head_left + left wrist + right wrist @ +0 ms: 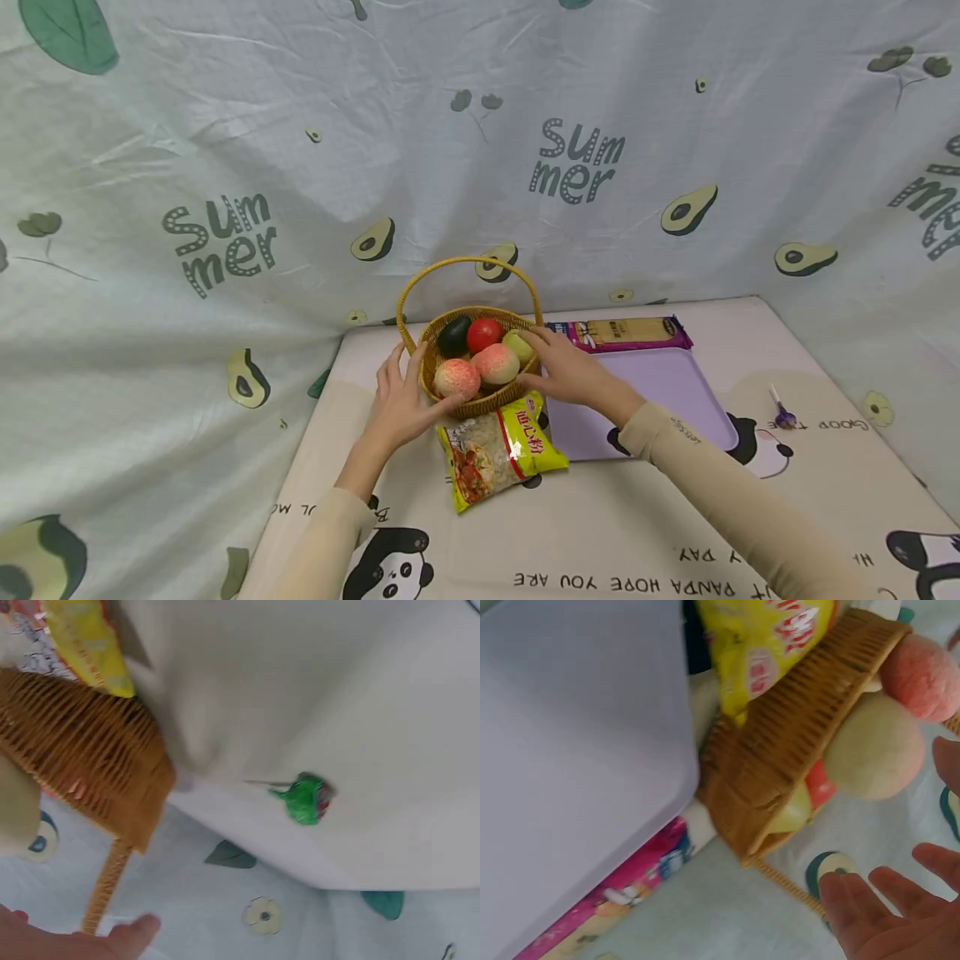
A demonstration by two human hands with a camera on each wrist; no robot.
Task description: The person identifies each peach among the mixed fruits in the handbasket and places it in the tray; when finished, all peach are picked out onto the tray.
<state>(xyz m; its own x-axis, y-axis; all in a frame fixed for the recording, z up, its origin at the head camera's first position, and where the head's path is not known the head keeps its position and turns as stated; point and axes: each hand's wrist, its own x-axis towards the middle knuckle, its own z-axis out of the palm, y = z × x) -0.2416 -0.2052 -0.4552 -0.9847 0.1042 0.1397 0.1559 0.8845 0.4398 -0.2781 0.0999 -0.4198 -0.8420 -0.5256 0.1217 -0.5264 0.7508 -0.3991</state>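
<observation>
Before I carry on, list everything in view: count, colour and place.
Basket: 1, brown wicker, centre
Peaches: 2, pink and cream, in the basket's near half
Red round item: 1, red, basket's far side
Dark oval item: 1, blackish green, basket's far left
Green fruit: 1, light green, basket's right side
Noodle bag: 1, yellow, before the basket
Tray: 1, lilac, right of the basket
Long packet: 1, magenta and tan, behind the tray
Lollipops: 2, purple right of the tray; green left of the basket
Tablecloth: 1, pale, panda-printed, below
Curtain: 1, whitish, avocado-printed, behind
Left hand, right hand: beige sleeves, either side of the basket
</observation>
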